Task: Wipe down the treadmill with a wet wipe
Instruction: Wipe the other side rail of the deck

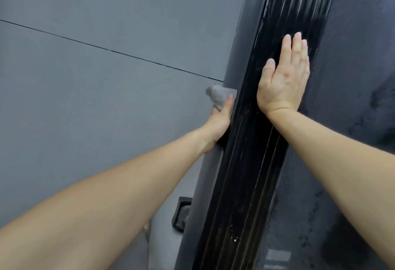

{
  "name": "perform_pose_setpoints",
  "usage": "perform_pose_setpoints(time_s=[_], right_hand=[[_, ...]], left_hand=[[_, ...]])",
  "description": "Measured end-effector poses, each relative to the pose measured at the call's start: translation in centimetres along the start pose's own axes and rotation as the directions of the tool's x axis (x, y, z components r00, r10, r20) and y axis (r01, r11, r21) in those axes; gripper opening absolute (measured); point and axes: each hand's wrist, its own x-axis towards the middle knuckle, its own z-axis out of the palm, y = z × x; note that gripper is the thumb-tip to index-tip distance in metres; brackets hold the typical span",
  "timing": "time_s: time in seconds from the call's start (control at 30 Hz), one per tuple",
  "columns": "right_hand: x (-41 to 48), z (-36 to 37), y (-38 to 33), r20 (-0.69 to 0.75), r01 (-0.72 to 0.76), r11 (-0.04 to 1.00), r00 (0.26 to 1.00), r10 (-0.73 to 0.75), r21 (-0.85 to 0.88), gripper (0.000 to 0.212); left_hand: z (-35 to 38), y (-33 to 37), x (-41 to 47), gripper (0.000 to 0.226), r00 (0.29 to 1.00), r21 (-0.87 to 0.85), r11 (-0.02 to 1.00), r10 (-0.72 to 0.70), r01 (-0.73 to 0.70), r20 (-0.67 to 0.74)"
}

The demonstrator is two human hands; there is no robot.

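Pinching wet wipe [220, 95] in left grip [220, 121] against grey outer edge [237, 62] of treadmill [352, 66], left of black side rail [245, 162], likely to scrub it. Bracing right grip [284, 79] flat, fingers straight, on the rail, probably for balance.

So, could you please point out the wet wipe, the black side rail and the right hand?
wet wipe [220, 95], head view, bunched middle
black side rail [250, 173], head view, ridged top
right hand [284, 80], head view, its back
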Motion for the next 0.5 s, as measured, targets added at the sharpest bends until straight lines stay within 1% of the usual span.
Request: perform_pose_setpoints(time_s=[0.07,0.13,0.17,0.2,0.27,0.33,0.4,0.43,0.5], right_hand=[[0.1,0.3,0.1,-0.019,0.01,1.0,1.0,-0.01,0.008,0.062],[0.4,0.6,0.5,-0.042,0.019,1.0,0.999,-0.019,0.005,0.062],[0.5,0.6,0.6,-0.051,0.02,1.0,0.999,-0.02,0.0,0.062],[0.6,0.7,0.7,-0.049,0.017,1.0,0.999,-0.018,-0.009,0.061],[0.3,0.6,0.6,-0.031,0.011,1.0,0.999,-0.012,-0.011,0.061],[0.2,0.4,0.4,-0.017,0.004,1.0,1.0,-0.005,-0.015,0.061],[0.2,0.3,0.3,-0.016,-0.003,1.0,1.0,0.003,-0.019,0.061],[0.3,0.2,0.3,-0.017,-0.004,1.0,1.0,0.004,-0.02,0.061],[0.4,0.2,0.1,-0.022,-0.003,1.0,1.0,0.003,-0.021,0.06]], left_hand=[[-0.6,4.3,3.4,0.086,0.993,-0.012,0.993,0.119,-0.119,0.018],[-0.6,6.5,5.8,0.082,0.974,-0.015,0.974,0.226,-0.226,0.006],[-0.5,6.6,6.0,0.083,0.968,-0.011,0.967,0.253,-0.253,0.002],[-0.4,5.9,5.6,0.086,0.968,-0.009,0.968,0.251,-0.251,-0.008],[0.0,1.5,3.6,0.088,0.98,-0.005,0.981,0.194,-0.195,-0.052],[0.5,-4.0,-1.1,0.09,0.996,-0.047,0.998,0.048,-0.051,-0.07],[0.2,-8.9,-6.7,0.097,0.994,-0.065,0.992,-0.109,0.109,0.009],[-0.1,-10.6,-8.4,0.102,0.985,-0.042,0.985,-0.167,0.169,0.039],[-0.9,-11.3,-8.9,0.112,0.968,-0.005,0.971,-0.238,0.239,0.081]])
